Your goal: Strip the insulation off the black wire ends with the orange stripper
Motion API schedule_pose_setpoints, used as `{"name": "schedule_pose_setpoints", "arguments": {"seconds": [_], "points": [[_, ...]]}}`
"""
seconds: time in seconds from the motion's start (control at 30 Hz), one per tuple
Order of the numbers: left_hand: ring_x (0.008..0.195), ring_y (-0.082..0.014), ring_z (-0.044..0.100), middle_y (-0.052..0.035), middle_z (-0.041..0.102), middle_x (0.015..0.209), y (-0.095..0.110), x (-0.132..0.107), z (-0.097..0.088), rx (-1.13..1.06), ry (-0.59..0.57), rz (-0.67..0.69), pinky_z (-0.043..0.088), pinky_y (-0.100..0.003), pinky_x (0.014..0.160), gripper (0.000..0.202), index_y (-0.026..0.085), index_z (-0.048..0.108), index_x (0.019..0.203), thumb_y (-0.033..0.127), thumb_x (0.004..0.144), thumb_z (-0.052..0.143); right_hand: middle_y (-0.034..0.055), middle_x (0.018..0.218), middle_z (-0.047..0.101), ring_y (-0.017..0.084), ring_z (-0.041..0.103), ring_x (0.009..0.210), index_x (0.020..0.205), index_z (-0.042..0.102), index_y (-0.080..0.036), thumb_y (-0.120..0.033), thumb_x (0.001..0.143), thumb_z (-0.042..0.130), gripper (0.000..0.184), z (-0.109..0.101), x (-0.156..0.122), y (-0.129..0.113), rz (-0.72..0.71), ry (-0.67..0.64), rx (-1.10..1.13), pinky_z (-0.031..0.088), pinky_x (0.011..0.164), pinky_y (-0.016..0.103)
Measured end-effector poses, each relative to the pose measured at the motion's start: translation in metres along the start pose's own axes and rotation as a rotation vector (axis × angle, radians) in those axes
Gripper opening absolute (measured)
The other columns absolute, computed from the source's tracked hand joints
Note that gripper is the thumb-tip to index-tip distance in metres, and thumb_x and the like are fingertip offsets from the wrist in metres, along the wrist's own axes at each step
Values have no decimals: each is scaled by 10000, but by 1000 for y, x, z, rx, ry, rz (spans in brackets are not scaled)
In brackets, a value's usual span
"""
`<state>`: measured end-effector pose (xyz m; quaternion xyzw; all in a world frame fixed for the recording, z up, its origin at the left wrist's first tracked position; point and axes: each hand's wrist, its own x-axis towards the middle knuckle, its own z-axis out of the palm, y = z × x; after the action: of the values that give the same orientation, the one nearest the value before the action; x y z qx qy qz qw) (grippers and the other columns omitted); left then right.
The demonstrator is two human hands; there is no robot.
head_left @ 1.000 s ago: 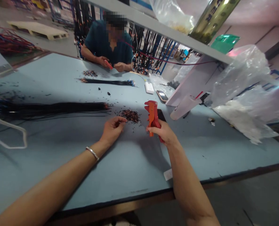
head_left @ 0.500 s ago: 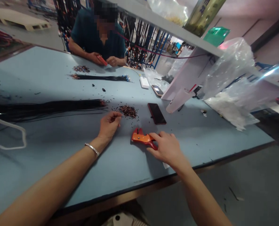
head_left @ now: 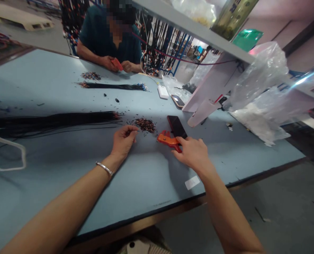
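My right hand [head_left: 194, 151] grips an orange and red wire stripper [head_left: 168, 139] by its handles, just in front of a dark phone [head_left: 176, 126]. The tool's jaws point left. My left hand [head_left: 123, 139] is closed in a pinch beside a pile of small dark and copper-coloured pieces [head_left: 145, 125]. What sits between those fingertips is too small to make out. Left of that hand lies a long bundle of black wires [head_left: 53, 120], with coppery ends towards the pile.
Across the table a co-worker [head_left: 109, 38] holds a red tool [head_left: 117, 64]. Near that person are a shorter wire bundle [head_left: 114, 86] and another pile of bits [head_left: 90, 76]. A white label [head_left: 192, 182] lies near the front edge; plastic bags [head_left: 262, 116] are at right.
My right hand has moved the wire stripper away from me and slightly right, towards the phone, uncovering the white label. My left hand has hardly moved and stays pinched.
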<state>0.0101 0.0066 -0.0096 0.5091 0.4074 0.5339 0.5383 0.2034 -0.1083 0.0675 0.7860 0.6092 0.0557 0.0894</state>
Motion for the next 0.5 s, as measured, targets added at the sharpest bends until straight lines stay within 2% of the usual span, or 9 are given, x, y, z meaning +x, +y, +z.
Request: {"name": "schedule_pose_setpoints", "arguments": {"seconds": [0.07,0.13,0.27,0.37,0.43,0.5], "points": [[444,-65,438,40,562,601,1,0,2,-2,3,-7,353,-202,459,107,165,645,732,220,643,623,109,920,665,274,626,824,1120,619,-249,-459,780,573,401,4,-9,9,-19,-27,-35,348,754,383],[445,-62,430,36,575,615,2,0,4,18,0,-1,359,-201,459,104,165,647,731,221,648,619,111,915,667,274,624,831,1139,612,-246,-449,793,557,405,10,-11,7,-31,-46,-27,346,750,381],[446,-66,431,35,585,610,3,0,4,48,-13,13,373,-199,456,105,168,653,728,221,643,622,123,945,662,280,614,883,1140,604,-242,-442,812,551,388,17,11,-19,-56,16,38,349,764,383],[442,-67,439,44,563,576,3,0,1,44,-5,6,361,-195,452,107,164,657,726,216,635,632,119,925,660,274,622,844,1114,617,-246,-478,792,576,399,14,30,-33,-63,45,62,353,773,391],[440,-63,439,44,563,581,2,0,-1,28,2,-3,348,-193,448,112,159,658,726,216,632,637,126,921,662,279,620,841,1124,615,-239,-480,783,584,419,9,33,-29,-69,51,43,354,743,380],[437,-61,440,42,569,593,0,1,-3,13,0,-11,341,-194,447,117,158,658,733,216,635,635,114,931,665,273,620,828,1158,598,-247,-482,795,567,433,4,27,-14,-52,69,21,342,728,370]]}}
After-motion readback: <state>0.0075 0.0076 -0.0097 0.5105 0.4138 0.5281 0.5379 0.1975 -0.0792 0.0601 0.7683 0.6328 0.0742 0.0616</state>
